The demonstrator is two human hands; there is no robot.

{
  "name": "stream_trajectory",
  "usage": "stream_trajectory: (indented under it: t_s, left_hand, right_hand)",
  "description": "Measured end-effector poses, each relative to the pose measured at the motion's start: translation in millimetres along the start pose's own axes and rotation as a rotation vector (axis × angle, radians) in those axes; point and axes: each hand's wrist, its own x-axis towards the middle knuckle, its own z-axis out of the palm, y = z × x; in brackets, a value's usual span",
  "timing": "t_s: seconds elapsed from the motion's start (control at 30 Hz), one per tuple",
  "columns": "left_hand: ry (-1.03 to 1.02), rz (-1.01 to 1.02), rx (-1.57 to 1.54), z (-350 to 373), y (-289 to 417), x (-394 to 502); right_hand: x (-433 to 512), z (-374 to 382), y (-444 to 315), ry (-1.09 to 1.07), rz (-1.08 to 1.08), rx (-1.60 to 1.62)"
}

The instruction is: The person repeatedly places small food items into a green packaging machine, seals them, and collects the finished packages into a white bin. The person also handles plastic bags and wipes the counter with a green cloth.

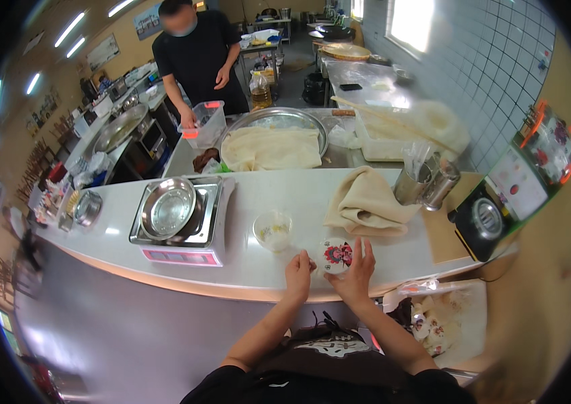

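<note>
A round cup (pixel 337 255) with a lid film printed with a red painted-face figure stands near the front edge of the white counter (pixel 245 275). My right hand (pixel 358 275) is around its near and right side, thumb and fingers against it. My left hand (pixel 299 276) is just left of the cup, fingers curled; whether something small is pinched in them cannot be told. Beyond the left hand sits a clear plastic bowl (pixel 278 241) with some yellowish bits in it. Behind the cup lies a folded cream cloth (pixel 366 199).
At left, a steel bowl (pixel 168 209) rests tilted on a scale (pixel 218 242). To the right are steel canisters (pixel 441 188) and a cup-sealing machine (pixel 487 217). A waste bin (pixel 475 323) stands below. Across the counter, a person (pixel 199 60) reaches into a plastic box (pixel 209 123).
</note>
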Motion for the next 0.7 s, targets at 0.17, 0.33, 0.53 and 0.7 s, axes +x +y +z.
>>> stream_trajectory:
  t_s: [0.17,0.33,0.53,0.7]
  left_hand:
    - [0.007,-0.024,0.006,5,-2,-6]
    - [-0.018,0.021,-0.115,12,5,-12]
    - [-0.101,-0.166,-0.337,6,0,-21]
    - [-0.1,-0.217,-0.391,4,-1,-20]
  right_hand:
    - [-21,43,41,-0.015,0.188,0.387]
    - [-15,58,64,-0.114,0.495,0.687]
    - [-10,45,79,-0.01,1.108,1.265]
    - [-22,19,62,0.194,1.022,0.987]
